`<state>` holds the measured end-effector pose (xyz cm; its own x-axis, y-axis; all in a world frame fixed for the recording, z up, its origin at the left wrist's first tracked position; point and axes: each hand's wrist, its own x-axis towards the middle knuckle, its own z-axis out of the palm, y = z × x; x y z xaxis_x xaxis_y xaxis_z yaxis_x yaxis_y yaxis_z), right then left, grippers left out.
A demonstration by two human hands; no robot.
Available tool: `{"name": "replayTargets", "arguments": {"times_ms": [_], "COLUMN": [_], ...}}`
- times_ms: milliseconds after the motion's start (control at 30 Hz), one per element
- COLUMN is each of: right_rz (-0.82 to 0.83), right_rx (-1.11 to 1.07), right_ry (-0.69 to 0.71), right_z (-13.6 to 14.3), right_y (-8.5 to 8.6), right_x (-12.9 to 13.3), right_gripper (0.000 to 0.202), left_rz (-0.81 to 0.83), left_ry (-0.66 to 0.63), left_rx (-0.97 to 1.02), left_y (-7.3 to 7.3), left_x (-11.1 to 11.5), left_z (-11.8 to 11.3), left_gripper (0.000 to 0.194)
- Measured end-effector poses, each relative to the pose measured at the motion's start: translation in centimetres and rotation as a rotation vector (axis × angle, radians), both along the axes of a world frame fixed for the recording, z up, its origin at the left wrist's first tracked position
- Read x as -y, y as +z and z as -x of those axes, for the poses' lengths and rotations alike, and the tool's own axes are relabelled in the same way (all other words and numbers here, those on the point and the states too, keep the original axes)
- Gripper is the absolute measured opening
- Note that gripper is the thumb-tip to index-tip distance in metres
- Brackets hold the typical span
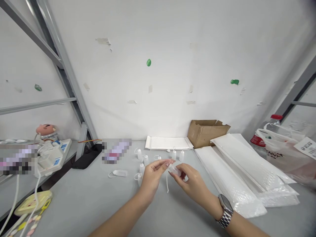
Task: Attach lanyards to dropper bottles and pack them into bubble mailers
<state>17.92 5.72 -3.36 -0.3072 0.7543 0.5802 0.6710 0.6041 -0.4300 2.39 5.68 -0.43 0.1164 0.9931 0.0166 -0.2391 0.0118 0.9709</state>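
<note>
Both hands meet over the middle of the grey table (98,197). My right hand (186,176) is closed round a small translucent bottle (174,170), which is tilted, with a thin white strap (167,184) hanging below it. My left hand (156,172) pinches at the bottle's top end; its fingertips partly hide the cap. Several small white bottles with looped straps stand behind and left of my hands, among them one bottle (146,159) and another (182,156). One more bottle (120,173) lies flat to the left.
Behind are a white tray (169,144) and an open cardboard box (201,133). White bubble mailers (229,184) and a plastic bag (281,154) lie right. A black phone (86,158), a power strip (55,161) and a yellow case (33,202) are left.
</note>
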Motion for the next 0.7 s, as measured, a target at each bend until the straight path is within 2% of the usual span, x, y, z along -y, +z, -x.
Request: {"name": "replayTargets", "arguments": {"times_ms": [133, 267, 400, 533, 633, 700], "right_rz": [-0.112, -0.275, -0.466, -0.568, -0.504, -0.259], "right_rx": [0.044, 0.079, 0.189, 0.299, 0.199, 0.047], "right_ry": [0.001, 0.015, -0.010, -0.080, -0.054, 0.011], "right_z": [0.0, 0.1, 0.5, 0.9, 1.0, 1.1], "right_y": [-0.4, -0.1, 0.2, -0.1, 0.3, 0.9], "right_x": [-0.1, 0.1, 0.4, 0.9, 1.1, 1.3], "right_gripper": [0.013, 0.011, 0.011, 0.014, 0.015, 0.020], "left_rz": [0.062, 0.117, 0.127, 0.124, 0.098, 0.077], "left_ry": [-0.031, -0.068, -0.024, -0.002, -0.035, -0.084], "left_rx": [0.065, 0.163, 0.150, 0.133, 0.131, 0.125], "left_y": [-0.3, -0.2, -0.1, -0.4, -0.3, -0.2], "left_x": [0.0, 0.5, 1.0, 1.4, 1.5, 1.5], "left_z": [-0.1, -0.2, -0.5, -0.8, -0.8, -0.6], "left_gripper": [0.024, 0.025, 0.026, 0.028, 0.029, 0.030]}}
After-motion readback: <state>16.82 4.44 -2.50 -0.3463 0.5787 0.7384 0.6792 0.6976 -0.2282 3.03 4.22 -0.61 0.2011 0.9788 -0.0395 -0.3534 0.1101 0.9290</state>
